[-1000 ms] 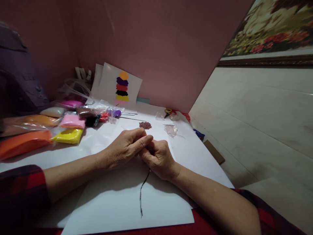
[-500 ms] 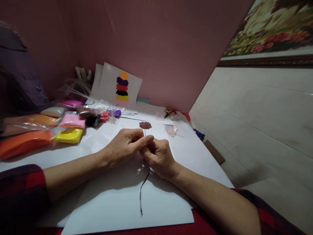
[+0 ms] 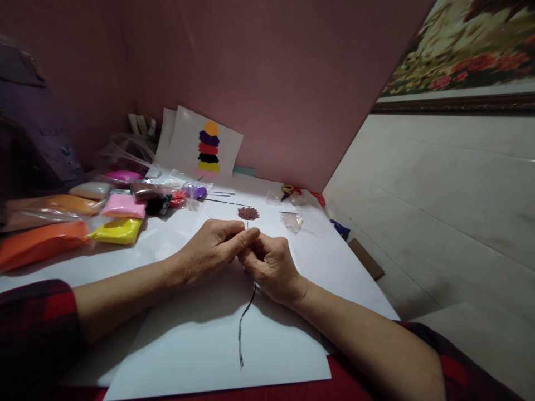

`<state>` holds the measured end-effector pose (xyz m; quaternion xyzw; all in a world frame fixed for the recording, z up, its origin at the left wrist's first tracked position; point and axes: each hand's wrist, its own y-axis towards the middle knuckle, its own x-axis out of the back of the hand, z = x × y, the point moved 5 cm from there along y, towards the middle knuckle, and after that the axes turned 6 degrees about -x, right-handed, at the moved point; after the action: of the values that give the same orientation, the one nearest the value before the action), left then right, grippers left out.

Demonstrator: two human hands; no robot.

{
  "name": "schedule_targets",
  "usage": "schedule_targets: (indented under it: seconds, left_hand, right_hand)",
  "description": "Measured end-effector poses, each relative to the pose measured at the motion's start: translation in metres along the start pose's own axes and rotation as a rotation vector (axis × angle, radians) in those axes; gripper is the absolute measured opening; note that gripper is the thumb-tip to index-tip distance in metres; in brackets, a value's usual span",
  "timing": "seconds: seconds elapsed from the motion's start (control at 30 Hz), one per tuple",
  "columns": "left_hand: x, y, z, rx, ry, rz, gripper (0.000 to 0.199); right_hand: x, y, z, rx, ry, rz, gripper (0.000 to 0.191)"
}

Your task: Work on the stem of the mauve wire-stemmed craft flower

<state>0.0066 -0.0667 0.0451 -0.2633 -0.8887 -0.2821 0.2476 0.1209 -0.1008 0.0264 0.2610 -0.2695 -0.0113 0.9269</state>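
Note:
My left hand and my right hand meet over the white paper, fingers closed and touching. Both pinch a thin black wire, whose gripped stretch is hidden by the fingers. Below my right hand the wire curves down over the paper to a bent end. Just beyond my fingertips a brown, many-petalled flower head shows, with a short piece of thin stem running from it toward my hands. The left thumb lies across the top of the right hand's fingers.
Several bags of coloured clay, among them an orange bag and a yellow bag, lie at the left. Dark thin wires, a clear plastic piece and yellow-handled scissors lie farther back. A painted sheet leans against the wall.
My hands stay together in the same grip, shifting only very slightly left. The flower head and the trailing wire look nearly the same.

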Motion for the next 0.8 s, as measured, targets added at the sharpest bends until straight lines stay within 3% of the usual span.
schedule_targets:
  seconds: [0.8]
  left_hand:
    - [-0.0011,0.0,0.008,-0.046,0.046,-0.013,0.051]
  right_hand:
    - [-0.0003,0.0001,-0.0008,0.007,-0.026,0.014,0.022]
